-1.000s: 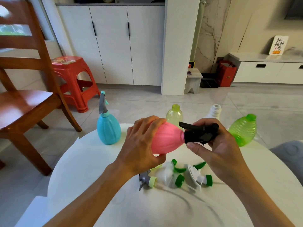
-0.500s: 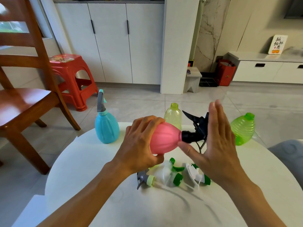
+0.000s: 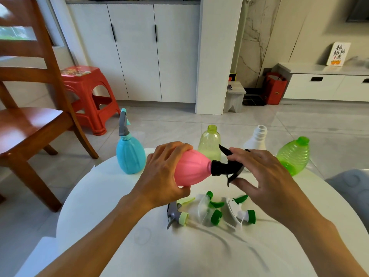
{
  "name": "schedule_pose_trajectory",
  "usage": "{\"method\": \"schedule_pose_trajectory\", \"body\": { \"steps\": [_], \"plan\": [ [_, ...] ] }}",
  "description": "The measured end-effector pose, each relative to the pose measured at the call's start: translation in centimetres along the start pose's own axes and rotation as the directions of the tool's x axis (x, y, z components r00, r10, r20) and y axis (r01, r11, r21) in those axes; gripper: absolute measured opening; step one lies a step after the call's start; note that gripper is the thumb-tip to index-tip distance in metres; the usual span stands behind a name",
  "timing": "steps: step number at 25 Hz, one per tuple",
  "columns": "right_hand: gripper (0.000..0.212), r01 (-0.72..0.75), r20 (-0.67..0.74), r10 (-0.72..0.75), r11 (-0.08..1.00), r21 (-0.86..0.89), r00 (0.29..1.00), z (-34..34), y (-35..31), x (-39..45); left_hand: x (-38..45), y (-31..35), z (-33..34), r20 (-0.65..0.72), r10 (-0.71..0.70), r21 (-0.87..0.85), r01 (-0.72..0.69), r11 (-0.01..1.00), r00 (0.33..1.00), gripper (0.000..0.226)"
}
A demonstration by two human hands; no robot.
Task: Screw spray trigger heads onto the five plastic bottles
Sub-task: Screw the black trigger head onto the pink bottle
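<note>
Above the middle of the surface (image 3: 111,196), your left hand (image 3: 161,176) grips the pink bottle (image 3: 191,169) on its side — your right hand (image 3: 261,176) pinches its black trigger head (image 3: 223,167). Three loose heads (image 3: 211,211) lie below.

Head cam, fwd-down, close over table (image 3: 123,256)
</note>
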State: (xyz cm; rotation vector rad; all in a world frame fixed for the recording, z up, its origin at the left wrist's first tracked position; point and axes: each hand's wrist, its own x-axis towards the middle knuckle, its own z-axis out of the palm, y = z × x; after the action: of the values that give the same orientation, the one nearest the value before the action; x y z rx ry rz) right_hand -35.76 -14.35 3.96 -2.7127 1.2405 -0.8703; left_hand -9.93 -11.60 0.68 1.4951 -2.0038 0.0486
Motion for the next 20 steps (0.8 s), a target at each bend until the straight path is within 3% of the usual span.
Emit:
{"method": "schedule_pose_trajectory", "body": {
  "steps": [2, 5, 7, 9, 11, 13, 16, 18, 20],
  "plan": [
    [0.031, 0.003, -0.072, -0.002, 1.0, 0.014, 0.997, -0.3, -0.1, 0.1, 0.1, 0.0, -0.1, -0.005, 0.013, -0.003, -0.013, 1.0, 1.0, 0.098],
    [0.037, -0.095, -0.007, 0.096, 0.989, 0.11, 0.995, -0.3, -0.3, 0.1, 0.2, 0.0, -0.3, -0.026, 0.032, 0.028, -0.032, 0.999, 0.999, 0.098],
    [0.028, -0.19, 0.048, 0.184, 0.946, 0.262, 0.982, 0.3, -0.6, -0.1, 0.3, -0.1, -0.4, -0.044, 0.042, 0.053, -0.039, 0.998, 0.998, 0.097],
    [0.017, -0.279, 0.093, 0.272, 0.8, 0.532, 0.958, 0.7, -1.2, 0.0, 0.3, -0.1, -0.4, -0.056, 0.045, 0.069, -0.041, 0.997, 0.997, 0.096],
    [0.03, -0.335, 0.136, 0.355, 0.595, 0.73, 0.925, 1.0, -2.1, 0.1, 0.3, -0.1, -0.4, -0.056, 0.04, 0.069, -0.036, 0.997, 0.998, 0.096],
    [0.018, -0.349, 0.12, 0.426, 0.516, 0.782, 0.897, 1.2, -2.9, 0.2, 0.2, -0.1, -0.2, -0.053, 0.032, 0.061, -0.029, 0.998, 0.998, 0.096],
    [0.031, -0.412, 0.245, 0.44, 0.338, 0.846, 0.864, 0.9, -2.9, 0.4, 0.2, 0.0, -0.1, -0.064, -0.005, 0.032, 0.007, 0.999, 0.998, 0.096],
    [0.032, -0.446, 0.337, 0.362, 0.282, 0.849, 0.869, 0.3, -2.5, 0.4, 0.3, 0.0, -0.2, -0.075, -0.039, 0.009, 0.04, 0.999, 0.996, 0.096],
    [0.025, -0.442, 0.319, 0.354, 0.351, 0.826, 0.879, -0.1, -2.5, 0.4, 0.3, 0.0, -0.1, -0.083, -0.045, -0.014, 0.044, 0.999, 0.995, 0.095]
  ]
}}
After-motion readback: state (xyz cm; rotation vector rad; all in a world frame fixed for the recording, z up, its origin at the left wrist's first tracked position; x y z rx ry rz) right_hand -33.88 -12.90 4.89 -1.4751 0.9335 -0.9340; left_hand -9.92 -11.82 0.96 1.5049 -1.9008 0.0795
